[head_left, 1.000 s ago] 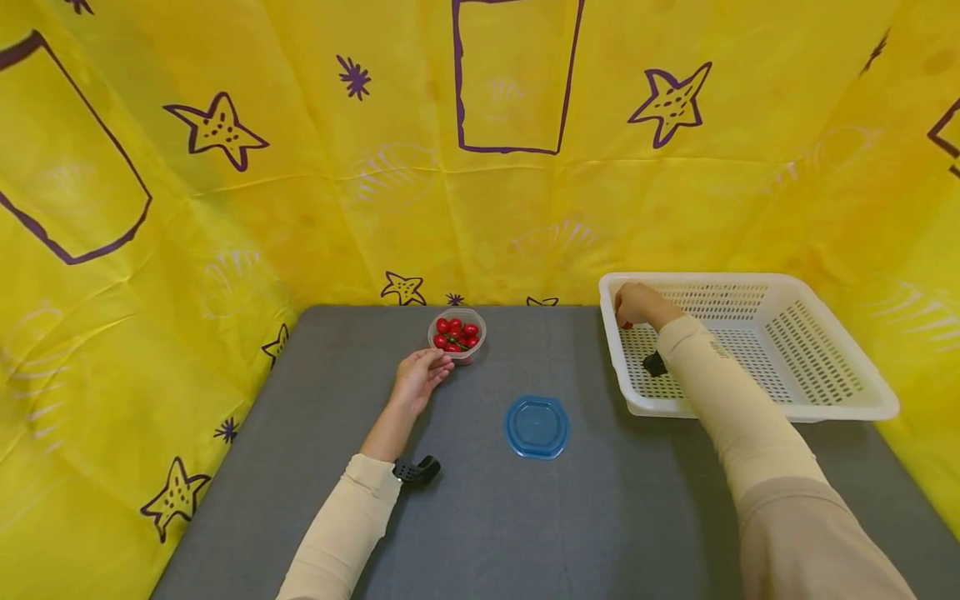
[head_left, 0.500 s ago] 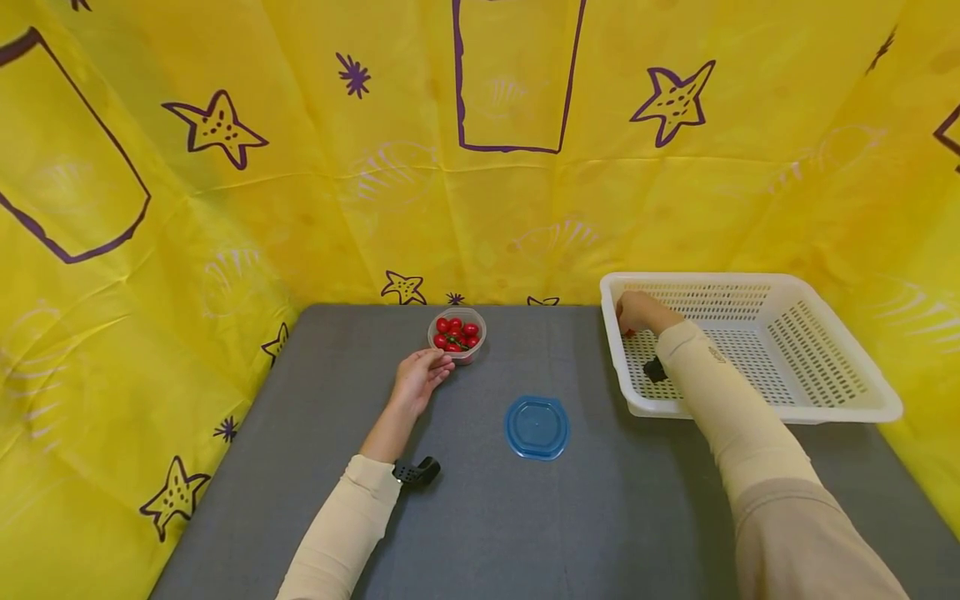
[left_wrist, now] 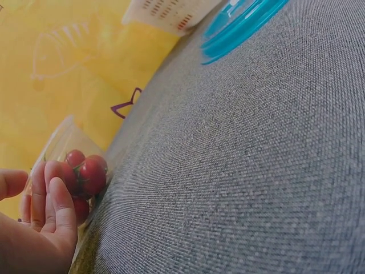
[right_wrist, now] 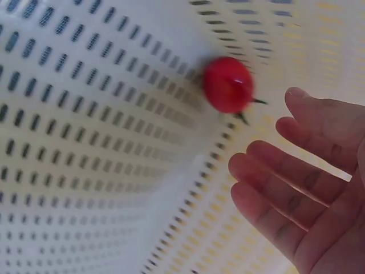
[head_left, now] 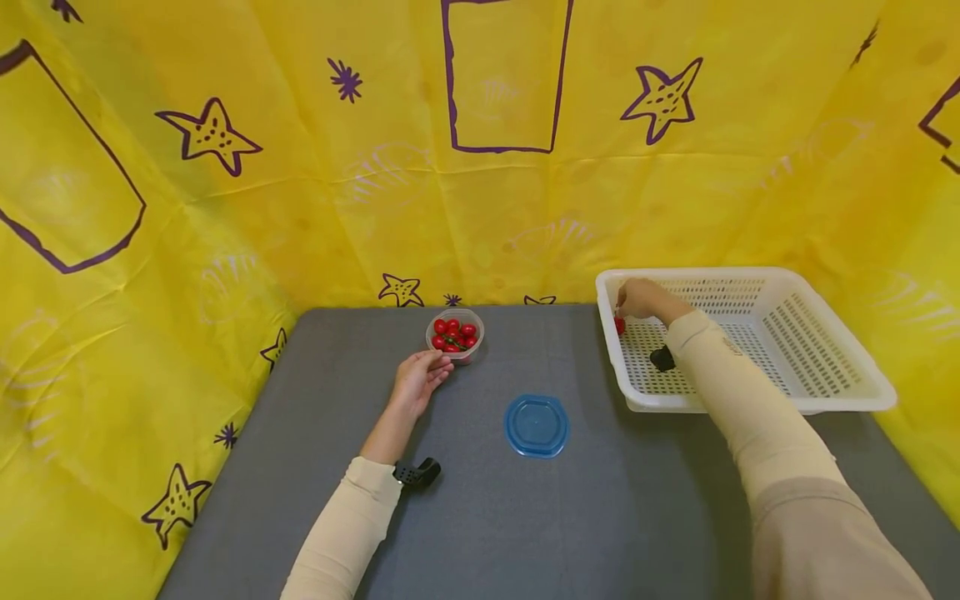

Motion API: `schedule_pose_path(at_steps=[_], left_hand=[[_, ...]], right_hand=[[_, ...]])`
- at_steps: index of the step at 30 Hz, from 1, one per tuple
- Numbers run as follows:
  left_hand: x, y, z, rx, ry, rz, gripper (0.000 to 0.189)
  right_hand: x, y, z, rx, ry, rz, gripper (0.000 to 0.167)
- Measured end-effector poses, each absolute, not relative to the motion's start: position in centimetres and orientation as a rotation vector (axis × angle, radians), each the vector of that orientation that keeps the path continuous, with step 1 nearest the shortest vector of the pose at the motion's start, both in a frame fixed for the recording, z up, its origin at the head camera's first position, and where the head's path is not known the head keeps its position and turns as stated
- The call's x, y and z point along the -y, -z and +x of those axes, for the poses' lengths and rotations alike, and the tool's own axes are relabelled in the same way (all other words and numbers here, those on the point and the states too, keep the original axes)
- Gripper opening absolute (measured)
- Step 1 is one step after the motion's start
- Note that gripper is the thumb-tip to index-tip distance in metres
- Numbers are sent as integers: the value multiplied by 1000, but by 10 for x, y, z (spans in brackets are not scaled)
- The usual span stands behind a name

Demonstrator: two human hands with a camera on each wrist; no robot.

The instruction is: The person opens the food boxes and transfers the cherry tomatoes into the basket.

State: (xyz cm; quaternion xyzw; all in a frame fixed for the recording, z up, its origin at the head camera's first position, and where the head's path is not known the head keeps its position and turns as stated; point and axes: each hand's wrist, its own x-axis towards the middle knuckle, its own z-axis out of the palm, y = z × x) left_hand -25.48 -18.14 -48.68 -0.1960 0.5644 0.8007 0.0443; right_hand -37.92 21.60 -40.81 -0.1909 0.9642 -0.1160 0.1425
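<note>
My left hand (head_left: pixel 420 377) lies against the front left side of a clear plastic tub (head_left: pixel 478 342), its fingers loosely extended. Cherry tomatoes (head_left: pixel 453 333) with green stems fill the tub. In the left wrist view, the fingers (left_wrist: pixel 61 214) cover part of its wall; whether they press on it I cannot tell. My right hand (head_left: pixel 647 300) is inside a white perforated basket (head_left: pixel 847 321), near its left wall. A single red cherry tomato (right_wrist: pixel 228 84) with a short green stem lies in the basket's corner, apart from the spread fingers of that hand in the right wrist view.
A blue lid (head_left: pixel 537 426) lies on the grey tabletop (head_left: pixel 480 517) between the tub and the basket. Yellow patterned cloth (head_left: pixel 495 217) hangs behind and at both sides of the table. Each wrist wears a black band (head_left: pixel 417 472).
My right hand has let go of the cherry tomato and lifted slightly away from it inside the basket. The left hand stays by the tub. The head view has shifted slightly.
</note>
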Motion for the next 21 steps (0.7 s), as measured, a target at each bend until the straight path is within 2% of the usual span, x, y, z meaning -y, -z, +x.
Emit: schedule_pose_path(at_steps=[13, 21], left_hand=[[180, 486, -255, -1726, -2430, -635, 10], [180, 486, -253, -1737, -2424, -640, 10]], right_hand=[[-209, 354, -372, -2842, 364, -587, 28], [-190, 347, -374, -2853, 451, -738, 31]])
